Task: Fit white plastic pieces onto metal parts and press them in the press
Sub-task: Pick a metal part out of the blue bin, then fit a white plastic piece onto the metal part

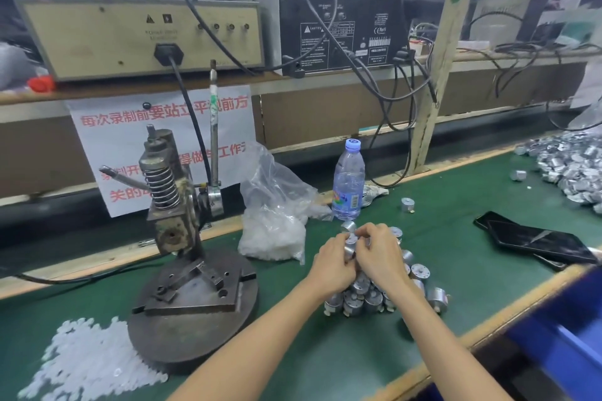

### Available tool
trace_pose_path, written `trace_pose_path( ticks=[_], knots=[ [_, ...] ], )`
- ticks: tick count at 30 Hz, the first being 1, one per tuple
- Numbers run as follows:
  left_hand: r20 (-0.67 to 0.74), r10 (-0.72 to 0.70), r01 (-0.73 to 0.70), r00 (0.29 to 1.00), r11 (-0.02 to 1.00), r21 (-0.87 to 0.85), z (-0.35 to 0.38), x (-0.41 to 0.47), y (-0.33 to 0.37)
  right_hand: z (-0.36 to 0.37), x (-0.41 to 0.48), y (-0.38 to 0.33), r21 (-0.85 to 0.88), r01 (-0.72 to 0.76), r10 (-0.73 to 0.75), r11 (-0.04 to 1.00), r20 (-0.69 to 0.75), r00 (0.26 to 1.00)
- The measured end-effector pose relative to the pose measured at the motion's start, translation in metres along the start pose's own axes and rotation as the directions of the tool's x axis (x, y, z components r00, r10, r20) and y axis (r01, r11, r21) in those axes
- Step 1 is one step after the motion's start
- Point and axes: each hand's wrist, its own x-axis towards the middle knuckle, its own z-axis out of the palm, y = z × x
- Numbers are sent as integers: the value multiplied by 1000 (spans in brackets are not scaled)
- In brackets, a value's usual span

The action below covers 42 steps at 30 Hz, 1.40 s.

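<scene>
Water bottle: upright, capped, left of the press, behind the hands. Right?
No. The head view shows the water bottle right of the press, not left. The rest holds: upright, capped, behind the left hand and right hand, whose grip is on a metal part.

Both bare forearms reach from the near edge toward the middle, converging; the left hand (334, 267) curls its fingers round a metal part (350, 247); the right hand (381, 259), touching the left, pinches that part's top with bent fingertips.
</scene>
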Motion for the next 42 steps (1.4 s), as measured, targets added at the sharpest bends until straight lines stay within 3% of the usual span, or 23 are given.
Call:
trace_pose_path(
  ticks=[7,12,17,20,24,31,38,42],
  knots=[
    [2,44,-44,999,998,46,-11,-9,-4,-5,-1,-12,25,23,-22,999,-29,999],
    [-98,139,-125,985,982,140,-38,-32,14,-13,-4,-40,63,120,-114,991,-92,989],
    [-202,305,-220,931,908,357,-92,-86,13,-16,-13,-86,189,241,-217,952,-139,966],
    [-272,325,-192,906,887,421,-133,-119,-4,-8,-25,-131,285,333,-311,899,-119,943],
    [-413,275,-59,868,884,464,-192,-159,-35,9,-56,-210,444,501,-509,742,-113,853],
    [-644,168,283,746,796,535,-282,-246,-96,68,-123,-344,578,653,-788,489,-27,615],
    [-762,-48,537,645,739,407,-333,-339,-161,141,-188,-437,624,669,-901,404,144,409],
    [-776,-177,646,605,680,348,-348,-383,-191,183,-223,-468,592,693,-911,412,274,308]
  ],
)
